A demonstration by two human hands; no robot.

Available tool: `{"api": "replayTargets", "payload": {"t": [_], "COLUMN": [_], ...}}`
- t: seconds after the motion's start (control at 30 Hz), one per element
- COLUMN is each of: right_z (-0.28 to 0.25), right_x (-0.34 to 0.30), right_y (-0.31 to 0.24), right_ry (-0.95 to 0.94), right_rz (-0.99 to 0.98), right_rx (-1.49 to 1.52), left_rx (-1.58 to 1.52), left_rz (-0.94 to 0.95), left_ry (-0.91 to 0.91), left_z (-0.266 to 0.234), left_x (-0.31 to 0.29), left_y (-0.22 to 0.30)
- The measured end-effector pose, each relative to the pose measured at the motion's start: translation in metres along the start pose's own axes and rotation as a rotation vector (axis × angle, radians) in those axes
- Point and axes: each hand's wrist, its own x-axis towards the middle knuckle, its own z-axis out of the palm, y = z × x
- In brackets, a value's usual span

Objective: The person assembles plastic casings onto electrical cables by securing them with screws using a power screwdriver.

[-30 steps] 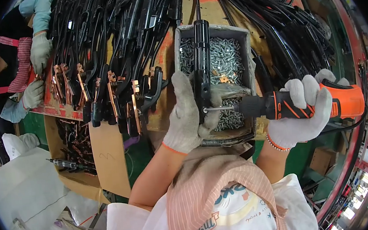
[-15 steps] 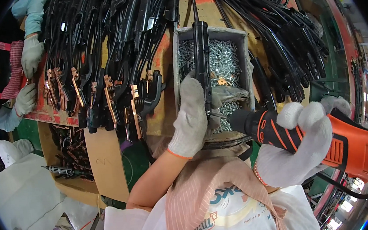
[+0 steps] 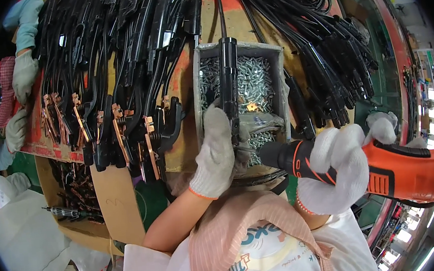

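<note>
My left hand (image 3: 215, 148), in a white knitted glove with an orange cuff edge, is closed around a black electrode holder (image 3: 229, 74). The holder stands lengthwise over a grey box of screws, its cable running to the far side. In my gloved right hand (image 3: 341, 168) is an orange and black power screwdriver (image 3: 401, 172), lying nearly level and pointing left. Its black nose is close to the holder's near end, by my left fingertips. A thin bit reaches toward the holder; whether it sits in a screw is too small to tell.
The grey box (image 3: 277, 72) holds many silvery screws. Several black holders with copper jaws (image 3: 151, 142) lie at left; more black handles (image 3: 327, 83) and cables lie at right. A carton (image 3: 121, 199) of copper parts stands at lower left. A co-worker's gloved hands (image 3: 24, 75) are at far left.
The whole view has shifted slightly, so the scene sits lower and further left. The screwdriver's rear end is tilted a little more level. Both hands keep their holds.
</note>
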Motion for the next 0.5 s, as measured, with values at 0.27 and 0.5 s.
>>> {"api": "replayTargets", "payload": {"t": [0.27, 0.5], "right_z": [-0.021, -0.038], "right_x": [0.026, 0.052], "right_y": [0.024, 0.039], "right_ry": [-0.102, -0.03], "right_rz": [-0.314, -0.233], "right_rx": [-0.015, 0.035], "left_rx": [-0.003, -0.272], "left_rz": [-0.016, -0.039], "left_ry": [0.082, -0.05], "left_z": [0.0, -0.015], "left_x": [0.005, 0.008], "left_y": [-0.001, -0.018]}}
